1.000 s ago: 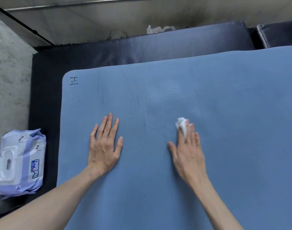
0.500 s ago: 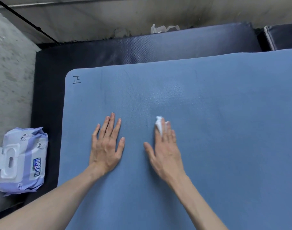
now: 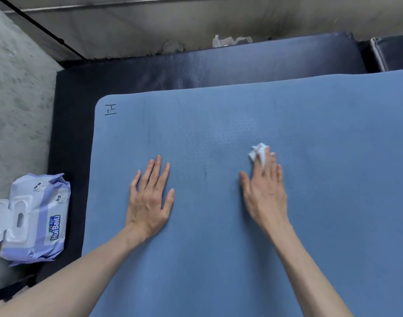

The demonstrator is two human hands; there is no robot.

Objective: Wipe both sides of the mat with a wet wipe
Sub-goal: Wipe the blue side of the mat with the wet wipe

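A grey concrete floor (image 3: 17,115) and wall are seen behind one dark navy pad (image 3: 218,65), on which one blue mat (image 3: 333,179) is spread flat; its right and near edges are cut off by the frame. A hand-drawn mark (image 3: 110,109) is written at the mat's far left corner. Two hands are counted. The left hand (image 3: 150,197) is laid flat on the mat, fingers straight and spread, nothing grasped. The right hand (image 3: 265,191) is pressed palm-down on the mat, with one crumpled white wet wipe (image 3: 256,152) caught under its fingertips and mostly hidden. One wipes packet (image 3: 35,220) lies left of the pad, lid flipped open and partly cut off. A crumpled white scrap (image 3: 230,41) behind the pad is hard to make out
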